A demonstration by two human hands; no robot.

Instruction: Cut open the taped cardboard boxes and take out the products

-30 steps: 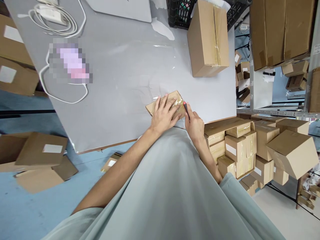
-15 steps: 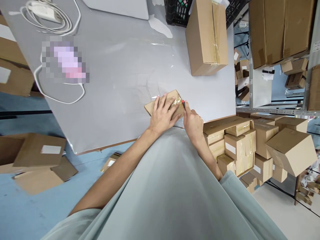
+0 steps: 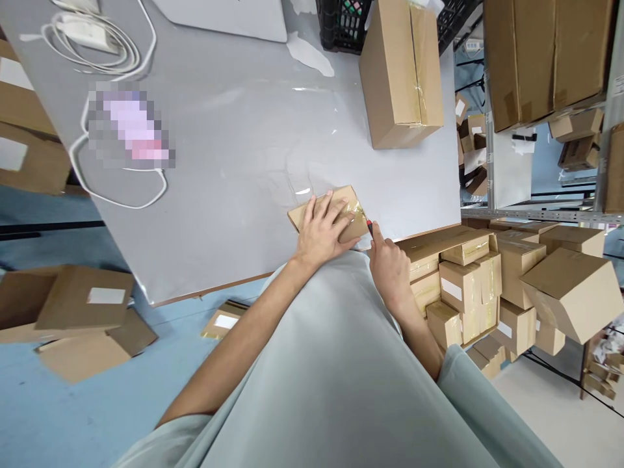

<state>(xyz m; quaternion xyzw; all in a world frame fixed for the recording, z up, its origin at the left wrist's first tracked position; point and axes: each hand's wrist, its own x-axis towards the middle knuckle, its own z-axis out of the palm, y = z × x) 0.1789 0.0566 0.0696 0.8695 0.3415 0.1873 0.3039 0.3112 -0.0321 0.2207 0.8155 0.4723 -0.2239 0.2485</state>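
Observation:
A small flat cardboard box (image 3: 347,194), with shiny clear tape over its right end, lies at an angle near the table's front edge. My left hand (image 3: 322,231) rests flat on top of it, fingers spread. A red and black box cutter (image 3: 369,226) is gripped in my right hand (image 3: 389,263), its tip at the box's taped right edge. How far the blade is out is too small to tell.
On the grey table (image 3: 234,149) stand a taller taped carton (image 3: 397,78), a black crate (image 3: 338,26) and a coiled white cable (image 3: 92,42). Stacked boxes (image 3: 470,279) fill the right side. Open cartons (image 3: 82,305) lie on the floor at left.
My right hand and the box cutter have moved slightly right and down, toward the near end of the box's edge. The box and my left hand also sit a little lower right in view.

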